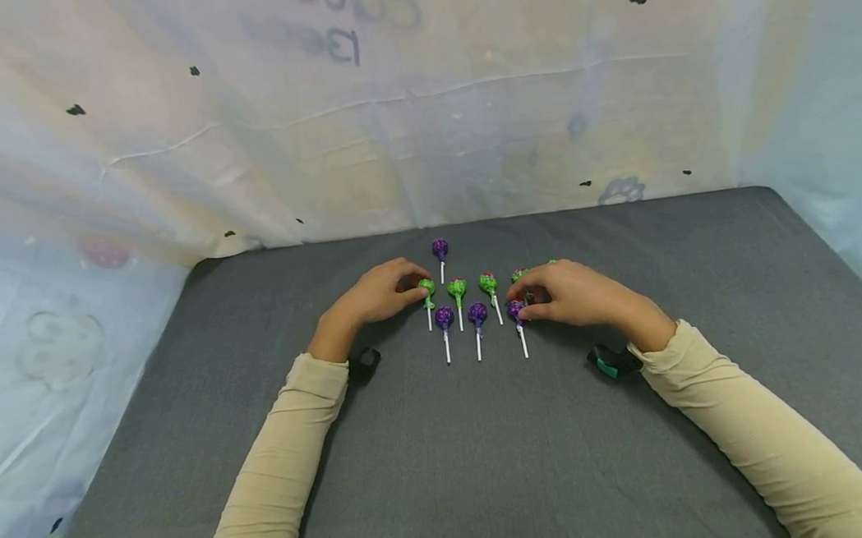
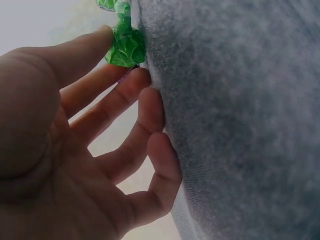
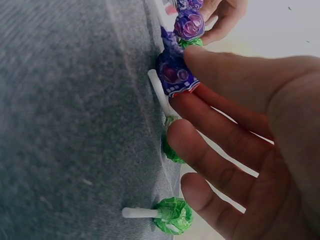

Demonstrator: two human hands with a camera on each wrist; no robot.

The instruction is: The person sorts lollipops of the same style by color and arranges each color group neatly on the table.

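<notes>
Both hands are at work on a small array of wrapped lollipops laid out on the grey felt surface, and the step in hand looks like lining them up in rows by colour. The left hand has thumb and forefinger closed in a narrow grip on the head of the leftmost green lollipop, which lies at the left end of a green row; the left wrist view shows that green head pinched against the felt. The right hand pinches the head of the rightmost purple lollipop between thumb and forefinger, at the right end of a purple row, its white stick lying flat toward the person. Two more green lollipops sit under that palm. A lone purple lollipop lies apart, beyond the green row. Judging from the layout, the next move calls for small sideways nudges to even the spacing without disturbing neighbours lying just beside.
</notes>
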